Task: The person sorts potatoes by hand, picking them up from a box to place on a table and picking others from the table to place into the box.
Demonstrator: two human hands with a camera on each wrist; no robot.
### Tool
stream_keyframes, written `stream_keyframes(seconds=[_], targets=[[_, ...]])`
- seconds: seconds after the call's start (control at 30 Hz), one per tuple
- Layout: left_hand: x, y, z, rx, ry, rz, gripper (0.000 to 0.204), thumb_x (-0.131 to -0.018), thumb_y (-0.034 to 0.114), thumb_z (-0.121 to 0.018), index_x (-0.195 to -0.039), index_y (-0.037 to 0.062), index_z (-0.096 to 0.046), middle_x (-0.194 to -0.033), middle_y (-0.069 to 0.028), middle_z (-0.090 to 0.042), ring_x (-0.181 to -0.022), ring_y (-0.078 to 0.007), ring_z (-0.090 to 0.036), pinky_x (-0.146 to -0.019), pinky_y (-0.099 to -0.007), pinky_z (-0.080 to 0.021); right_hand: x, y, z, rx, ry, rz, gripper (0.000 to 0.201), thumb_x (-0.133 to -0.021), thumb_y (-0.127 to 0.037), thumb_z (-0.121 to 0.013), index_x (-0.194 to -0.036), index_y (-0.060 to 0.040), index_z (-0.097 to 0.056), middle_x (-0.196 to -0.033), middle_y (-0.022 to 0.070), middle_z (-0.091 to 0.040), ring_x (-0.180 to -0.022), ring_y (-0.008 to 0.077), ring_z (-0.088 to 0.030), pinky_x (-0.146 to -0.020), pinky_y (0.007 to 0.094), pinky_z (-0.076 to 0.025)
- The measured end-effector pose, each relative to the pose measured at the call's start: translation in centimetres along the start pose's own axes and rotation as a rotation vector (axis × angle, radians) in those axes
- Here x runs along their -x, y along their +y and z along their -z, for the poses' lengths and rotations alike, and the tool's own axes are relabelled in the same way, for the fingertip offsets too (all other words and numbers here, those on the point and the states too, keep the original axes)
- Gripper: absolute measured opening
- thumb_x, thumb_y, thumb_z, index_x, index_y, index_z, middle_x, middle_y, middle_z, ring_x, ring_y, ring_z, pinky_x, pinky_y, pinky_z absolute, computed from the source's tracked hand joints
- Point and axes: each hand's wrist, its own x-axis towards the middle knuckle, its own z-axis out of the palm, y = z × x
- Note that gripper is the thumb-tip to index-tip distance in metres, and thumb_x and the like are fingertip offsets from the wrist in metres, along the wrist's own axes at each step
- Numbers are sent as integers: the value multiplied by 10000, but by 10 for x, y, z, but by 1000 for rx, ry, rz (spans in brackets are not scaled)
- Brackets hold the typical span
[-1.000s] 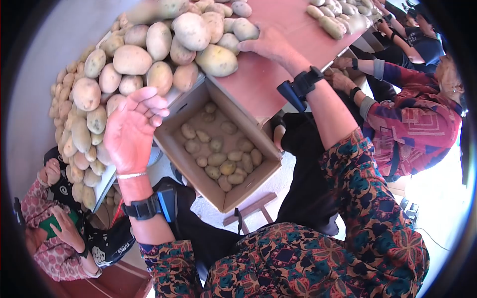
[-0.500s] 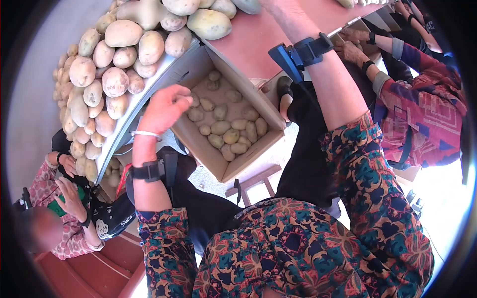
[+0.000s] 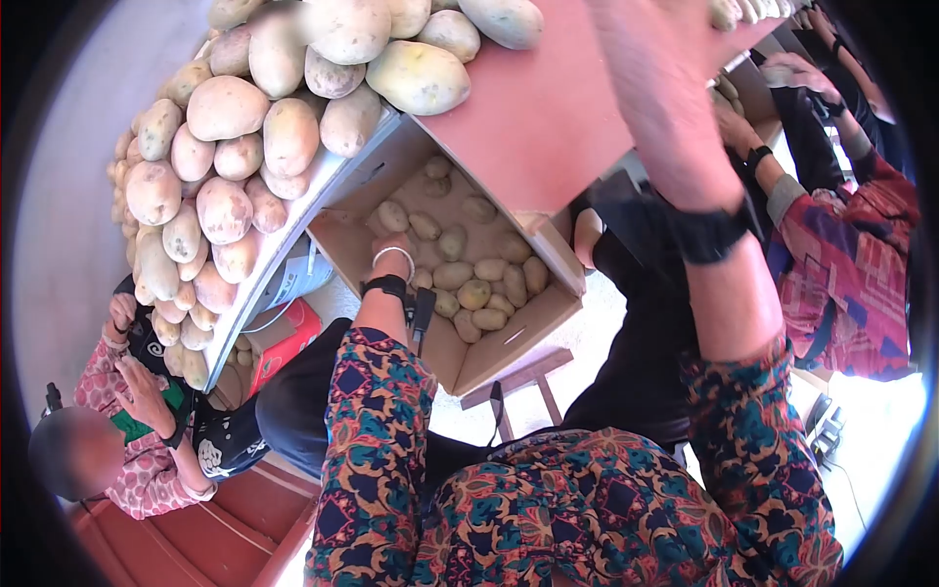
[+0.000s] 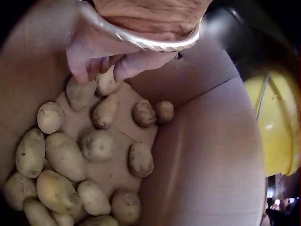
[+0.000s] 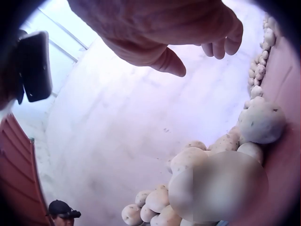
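My left hand [image 4: 127, 52] reaches down inside the cardboard box [image 3: 559, 240], back of the hand up. Its thumb and fingers are apart, with fingertips right over two potatoes, one greenish [image 4: 81, 93] and one paler [image 4: 108, 81]. Several more potatoes [image 4: 65, 155] lie on the box floor. Blurred in the head view, my right hand [image 3: 655, 78] is over the red tabletop [image 3: 548, 117]. In the right wrist view its thumb stands away from loosely bent fingers, with nothing between them. A large heap of potatoes [image 3: 227, 108] is piled at the left.
A person in a pink spotted top [image 3: 147, 489] sits at the left, another in a red patterned shirt [image 3: 841, 293] at the right. A red carton [image 3: 289, 338] stands below the table edge. A yellow container [image 4: 277, 122] is beside the box. A wooden stool [image 3: 518, 382] is below.
My left hand has gone from beside the heap down into the box. My right hand has left the potatoes at the table's far side and moved right and nearer.
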Motion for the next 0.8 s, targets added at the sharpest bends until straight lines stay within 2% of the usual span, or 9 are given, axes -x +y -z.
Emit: stream_keyframes(seconds=[0.13, 0.2, 0.23, 0.33, 0.37, 0.47, 0.6, 0.7, 0.8], targets=[[-11, -3, -13, 117, 8, -9, 323, -915, 172, -519, -1178, 31, -643, -1184, -182, -656, -1053, -299, -655, -830, -386, -513, 7, -13, 15, -178, -124, -95, 521, -839, -81, -609, -1292, 117, -446, -1195, 195, -563, -1129, 222, -533, -997, 308, -419], [-18, 0, -15, -442, 163, -405, 286, -841, 172, -622, -985, -68, -681, -1062, -241, -682, -1011, -360, -666, -828, -389, -523, 4, -20, 17, -183, -201, -134, 514, -828, -79, -626, -1274, 121, -467, -1161, 182, -578, -1100, 200, -540, -986, 305, -423], [-23, 3, -17, -410, 215, -454, 309, -825, 185, -648, -989, -75, -679, -1026, -254, -686, -993, -369, -671, -815, -394, -529, 10, -14, -3, -76, -11, -109, 514, -826, -92, -638, -1266, 120, -476, -1134, 172, -591, -1084, 194, -548, -989, 305, -419], [-25, 19, -26, -198, 177, -278, 356, -815, 223, -668, -1018, -70, -679, -1049, -249, -683, -1027, -361, -662, -827, -391, -529, 12, -9, -17, -26, -29, -108, 496, -843, -89, -638, -1263, 120, -477, -1122, 164, -599, -1055, 179, -562, -946, 289, -448], [-63, 13, -39, -187, 133, -235, 421, -797, 277, -693, -1050, -59, -678, -1091, -243, -673, -1065, -358, -645, -854, -396, -528, 10, -4, -19, -32, -48, -122, 493, -845, -88, -638, -1262, 120, -477, -1120, 163, -600, -1052, 178, -563, -943, 288, -450], [-12, 40, -23, -460, 144, -361, 470, -772, 318, -706, -1073, -43, -677, -1127, -236, -663, -1083, -351, -637, -882, -398, -524, 6, 8, -23, -50, -105, -164, 486, -848, -87, -636, -1259, 118, -478, -1114, 160, -603, -1041, 174, -567, -932, 285, -455], [19, 35, -21, -316, 88, -348, 494, -757, 346, -701, -1084, -23, -682, -1153, -238, -652, -1107, -339, -628, -902, -393, -522, 10, 9, -24, -96, -163, -236, 477, -852, -85, -635, -1255, 117, -479, -1105, 157, -607, -1028, 169, -572, -918, 280, -463], [64, 42, -19, -549, 55, -387, 519, -717, 339, -719, -1076, -32, -672, -1134, -238, -660, -1081, -349, -640, -884, -392, -529, 10, 0, -22, -166, -207, -281, 469, -855, -84, -633, -1252, 116, -480, -1098, 154, -610, -1018, 165, -576, -907, 276, -468], [94, 25, -18, -462, 13, -533, 542, -649, 308, -764, -1044, -47, -654, -1086, -243, -674, -1004, -363, -666, -860, -391, -537, 13, -15, -12, -236, -245, -326, 462, -858, -82, -632, -1249, 114, -481, -1092, 151, -614, -1007, 161, -580, -896, 273, -474]])
